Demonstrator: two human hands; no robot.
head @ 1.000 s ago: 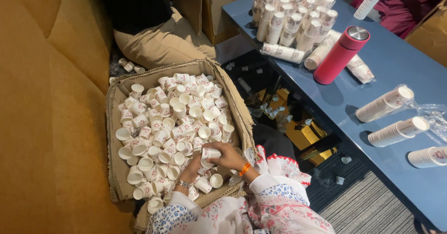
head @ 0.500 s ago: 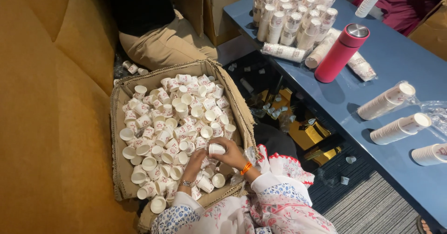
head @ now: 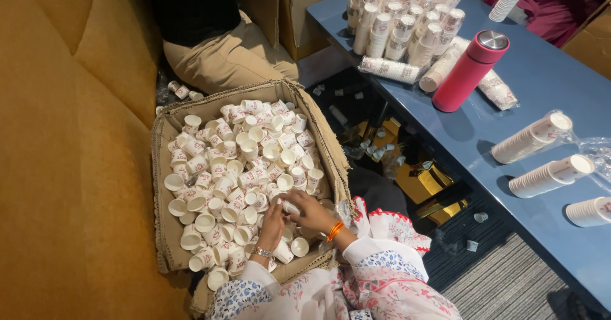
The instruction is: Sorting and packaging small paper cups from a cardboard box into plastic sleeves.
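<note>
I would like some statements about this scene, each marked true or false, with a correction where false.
1. Both hands, the left hand and the right hand, meet over a small paper cup inside the cardboard box. True.
2. The box holds loose small white cups. True.
3. The pink bottle lies on its side on the floor. False: it stands upright on the blue table.
4. The stacks of cups near the right edge of the table stand upright. False: they lie on their sides.
5. The right wrist wears an orange bangle. True.
6. The box rests on the blue table. False: it sits on the mustard sofa.
</note>
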